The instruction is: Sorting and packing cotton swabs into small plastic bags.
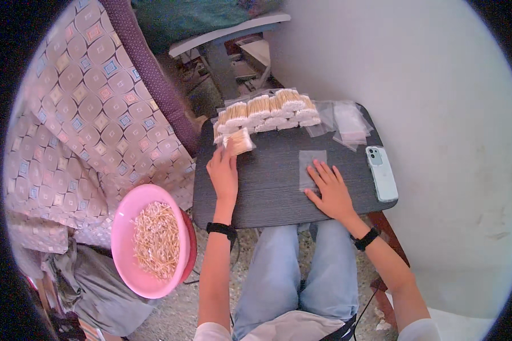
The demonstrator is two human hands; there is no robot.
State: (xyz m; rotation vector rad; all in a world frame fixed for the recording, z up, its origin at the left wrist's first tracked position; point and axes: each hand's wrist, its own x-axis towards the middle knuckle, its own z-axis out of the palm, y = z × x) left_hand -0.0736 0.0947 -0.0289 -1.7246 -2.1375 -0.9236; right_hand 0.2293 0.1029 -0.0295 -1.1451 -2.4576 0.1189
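At the far left of the small dark table (267, 187), my left hand (223, 173) has its fingers on a clear pack of cotton swabs (242, 142), gripping its near end. The pack lies tilted in front of a stacked row of similar swab packs (260, 106) along the far edge. My right hand (331, 190) rests palm down with fingers spread, partly over a flat clear plastic bag (308, 162). That hand holds nothing. Wooden sticks and white cotton tips show through the packs.
More clear bags (350, 122) lie at the table's far right corner. A pale phone (382, 174) sits by the right edge, close to the white wall (444, 142). To the left stands a pink basin (122, 238) of loose cotton swabs (156, 241), beside a patterned cloth-covered seat (96, 108).
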